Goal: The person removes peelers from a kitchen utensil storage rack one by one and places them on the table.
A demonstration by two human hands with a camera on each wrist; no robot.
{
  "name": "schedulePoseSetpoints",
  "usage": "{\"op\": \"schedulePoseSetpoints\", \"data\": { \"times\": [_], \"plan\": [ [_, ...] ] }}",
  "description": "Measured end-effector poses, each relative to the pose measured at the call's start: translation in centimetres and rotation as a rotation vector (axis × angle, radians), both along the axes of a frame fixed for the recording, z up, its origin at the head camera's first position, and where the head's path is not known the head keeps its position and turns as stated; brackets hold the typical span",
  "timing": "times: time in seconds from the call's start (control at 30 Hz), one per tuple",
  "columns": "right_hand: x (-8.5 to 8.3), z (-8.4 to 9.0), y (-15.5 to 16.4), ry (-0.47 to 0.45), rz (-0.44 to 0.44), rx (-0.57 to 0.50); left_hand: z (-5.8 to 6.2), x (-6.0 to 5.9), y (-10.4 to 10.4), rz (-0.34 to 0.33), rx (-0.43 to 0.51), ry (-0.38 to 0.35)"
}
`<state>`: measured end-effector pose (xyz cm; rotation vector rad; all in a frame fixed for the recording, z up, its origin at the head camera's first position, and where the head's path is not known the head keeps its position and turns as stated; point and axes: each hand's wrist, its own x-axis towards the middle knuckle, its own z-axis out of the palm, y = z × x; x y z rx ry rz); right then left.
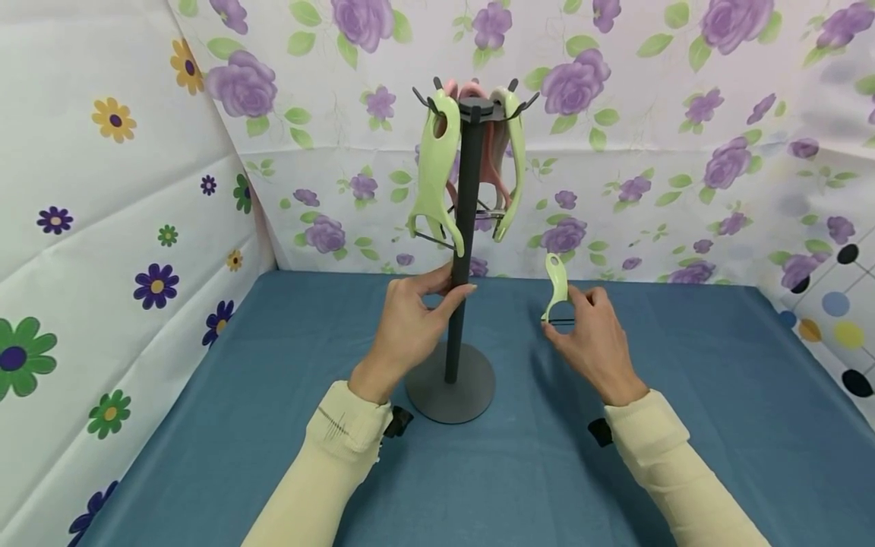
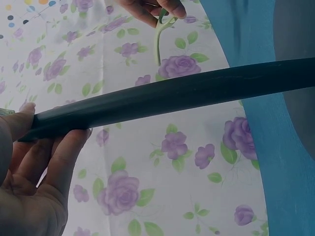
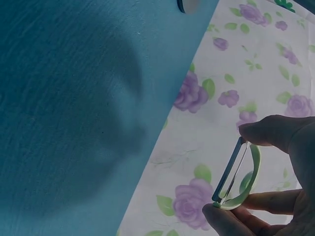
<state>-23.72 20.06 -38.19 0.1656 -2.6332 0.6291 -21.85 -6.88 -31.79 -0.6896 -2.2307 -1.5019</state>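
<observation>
My left hand grips the dark post of a utensil stand, thumb in front and fingers behind. In the left wrist view the post runs slantwise out of that hand. To its right, my right hand pinches a light green Y-shaped peeler by its two blade-end prongs, with the holed handle end upward. The right wrist view shows the peeler's blade between the thumb and fingers. On the stand's top hooks hang green peelers and pink peelers, partly overlapping.
The stand's round grey base rests on a blue cloth-covered table. Behind it rises a white sheet with purple roses; daisy-printed cloth lines the left side and dotted cloth the right.
</observation>
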Motion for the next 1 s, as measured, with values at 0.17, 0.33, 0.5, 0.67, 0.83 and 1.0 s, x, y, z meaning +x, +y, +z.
{"op": "schedulePoseSetpoints", "data": {
  "times": [0.17,0.33,0.5,0.67,0.83,1.0],
  "plan": [
    [-0.2,-0.1,0.0,-0.025,-0.003,0.008,0.1,0.0,0.0,-0.001,-0.002,-0.001],
    [-0.4,-0.3,0.1,-0.076,-0.010,0.027,0.1,0.1,0.0,-0.001,-0.003,-0.012],
    [-0.6,-0.6,0.1,-0.090,-0.005,0.043,0.1,0.1,0.0,0.001,-0.002,-0.013],
    [-0.7,-0.8,0.2,-0.106,-0.010,0.054,0.2,0.1,0.0,-0.004,0.002,-0.014],
    [-0.9,-1.0,0.2,-0.130,-0.010,0.067,0.2,0.1,0.1,-0.007,0.011,-0.011],
    [-0.9,-1.2,0.3,-0.186,-0.002,0.095,0.1,0.1,0.1,-0.007,0.021,-0.016]
  ]
}}
